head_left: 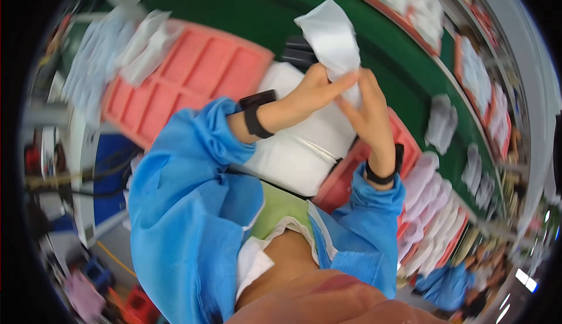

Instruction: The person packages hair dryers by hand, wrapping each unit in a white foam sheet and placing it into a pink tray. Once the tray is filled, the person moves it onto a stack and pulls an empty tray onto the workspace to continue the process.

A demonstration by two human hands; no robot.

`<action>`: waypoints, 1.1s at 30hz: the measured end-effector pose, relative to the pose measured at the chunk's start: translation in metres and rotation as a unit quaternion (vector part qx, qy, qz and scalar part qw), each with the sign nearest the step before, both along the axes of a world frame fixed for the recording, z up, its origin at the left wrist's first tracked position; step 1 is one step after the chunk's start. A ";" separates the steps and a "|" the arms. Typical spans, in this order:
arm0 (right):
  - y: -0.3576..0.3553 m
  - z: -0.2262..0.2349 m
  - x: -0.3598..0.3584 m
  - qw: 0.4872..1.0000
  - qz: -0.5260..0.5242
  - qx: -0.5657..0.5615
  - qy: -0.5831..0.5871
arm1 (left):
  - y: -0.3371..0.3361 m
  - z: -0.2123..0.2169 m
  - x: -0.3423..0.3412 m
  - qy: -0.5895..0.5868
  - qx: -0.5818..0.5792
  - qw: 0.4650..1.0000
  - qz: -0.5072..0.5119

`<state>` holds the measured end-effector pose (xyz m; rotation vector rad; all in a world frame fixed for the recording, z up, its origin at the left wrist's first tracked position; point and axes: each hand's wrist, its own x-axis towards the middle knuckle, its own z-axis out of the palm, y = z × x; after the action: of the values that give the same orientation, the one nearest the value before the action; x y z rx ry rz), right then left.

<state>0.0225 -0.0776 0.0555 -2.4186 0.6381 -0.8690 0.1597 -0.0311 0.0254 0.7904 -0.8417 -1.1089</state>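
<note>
Both hands are raised over the middle of the bench. My left hand [319, 93] is closed on the lower end of a glossy white pouch-like piece [332, 37], whose wide end points away from me. My right hand [370, 106] is closed at the same narrow end, its fingertips meeting those of the left hand. What the fingertips cover cannot be made out. Under the hands lies a white cloth-like pad [293, 157] with a pale cord across it. A black block-shaped thing [298, 53] sits just behind the left hand.
A pink compartment tray [202, 60] lies at the left, with white wrapped pieces [146, 52] at its far corner. Another pink tray [339, 180] is beside the pad. Pale pink and white pieces [424, 195] fill trays at right. The green bench [404, 72] carries grey wrapped pieces [440, 124].
</note>
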 end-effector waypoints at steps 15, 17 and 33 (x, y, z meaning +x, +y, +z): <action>-0.077 -0.109 -0.023 0.964 -0.171 0.202 0.014 | 0.083 0.034 0.240 -0.710 0.217 0.596 0.307; -0.085 -0.111 -0.024 0.959 -0.182 0.215 0.033 | 0.091 -0.029 0.287 -0.727 0.240 0.545 0.343; -0.083 -0.113 0.002 0.939 -0.155 0.308 0.004 | 0.028 -0.014 -0.016 -0.651 -0.071 0.742 -0.147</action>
<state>0.0246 -0.1605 -0.0576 -1.7805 1.1263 -0.6458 0.1441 -0.0029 0.0115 1.3280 -2.2657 -0.5905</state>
